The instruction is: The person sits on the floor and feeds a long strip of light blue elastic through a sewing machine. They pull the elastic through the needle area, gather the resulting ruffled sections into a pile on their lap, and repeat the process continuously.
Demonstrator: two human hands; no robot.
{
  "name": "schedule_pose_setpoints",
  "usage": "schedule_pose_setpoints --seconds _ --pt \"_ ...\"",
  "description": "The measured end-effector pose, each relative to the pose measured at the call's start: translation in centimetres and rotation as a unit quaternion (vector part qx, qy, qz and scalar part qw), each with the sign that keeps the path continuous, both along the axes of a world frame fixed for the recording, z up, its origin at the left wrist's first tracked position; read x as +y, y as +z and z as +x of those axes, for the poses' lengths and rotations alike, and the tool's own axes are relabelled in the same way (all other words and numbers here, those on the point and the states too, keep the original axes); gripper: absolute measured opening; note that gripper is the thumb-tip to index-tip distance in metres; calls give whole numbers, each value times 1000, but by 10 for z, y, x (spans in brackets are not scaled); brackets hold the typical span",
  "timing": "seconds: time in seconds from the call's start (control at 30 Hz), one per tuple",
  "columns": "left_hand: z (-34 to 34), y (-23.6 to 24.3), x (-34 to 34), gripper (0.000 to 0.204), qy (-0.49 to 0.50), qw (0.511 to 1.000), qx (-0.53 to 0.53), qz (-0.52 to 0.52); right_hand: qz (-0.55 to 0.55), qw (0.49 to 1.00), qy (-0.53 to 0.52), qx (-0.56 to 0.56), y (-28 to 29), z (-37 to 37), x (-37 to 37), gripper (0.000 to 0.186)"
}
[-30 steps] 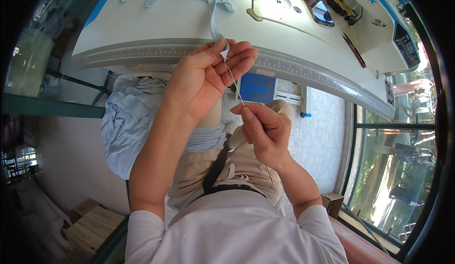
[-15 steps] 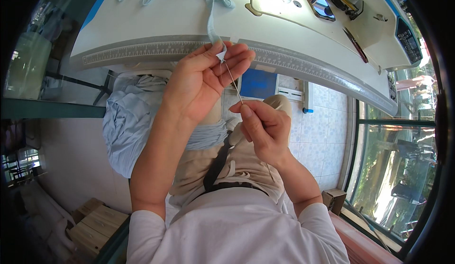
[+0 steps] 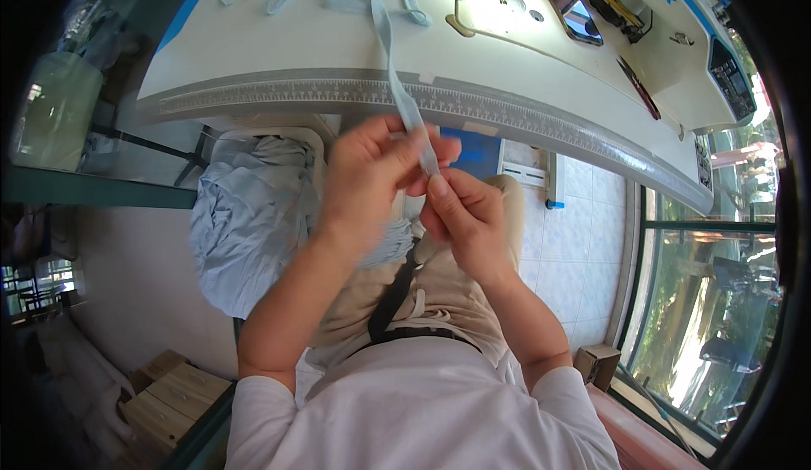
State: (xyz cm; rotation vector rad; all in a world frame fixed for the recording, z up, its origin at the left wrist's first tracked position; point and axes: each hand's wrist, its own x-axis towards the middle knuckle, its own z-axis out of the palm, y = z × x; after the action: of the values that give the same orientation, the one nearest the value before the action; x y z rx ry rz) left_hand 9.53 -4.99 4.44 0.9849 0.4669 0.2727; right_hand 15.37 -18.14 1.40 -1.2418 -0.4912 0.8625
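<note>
Lowered left hand (image 3: 370, 174) toward right hand (image 3: 467, 217); pinched pale-blue fabric strip (image 3: 405, 100), strung down from counter (image 3: 304, 43), in both grips; seemingly worked lower end, likely needed steady, taut hold next.

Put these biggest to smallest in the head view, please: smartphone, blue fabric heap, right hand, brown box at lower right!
1. Blue fabric heap
2. Right hand, pinching the pale blue fabric strip
3. Smartphone and brown box: too alike to rank
</note>
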Motion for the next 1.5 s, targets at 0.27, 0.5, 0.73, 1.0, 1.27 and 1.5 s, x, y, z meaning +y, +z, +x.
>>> schedule_pose_setpoints --seconds 0.27,0.5,0.73,1.0,1.27,1.5 --pt "-60 -33 -4 16 35 988 34 147 -28 995 80 -58 -30 -4 -2 42" --pt "-98 -65 -58 13 -56 958 118 257 -26 991 97 -90 5 3 34 38" --pt "-120 -65 -39 18 68 994 81 37 -84 980 142 -114 -41 -39 -13 26" --pt "-97 -52 -27 23 -28 955 117 273 -133 831 294 -453 -18 -16 -16 10" --pt "-115 -82 -44 23 21 971 129 201 -26 626 -35 -779 40 97 96 23" --pt "-128 -88 -43 23 60 969 118 210 -142 658 2 -740 34 154 181 11"
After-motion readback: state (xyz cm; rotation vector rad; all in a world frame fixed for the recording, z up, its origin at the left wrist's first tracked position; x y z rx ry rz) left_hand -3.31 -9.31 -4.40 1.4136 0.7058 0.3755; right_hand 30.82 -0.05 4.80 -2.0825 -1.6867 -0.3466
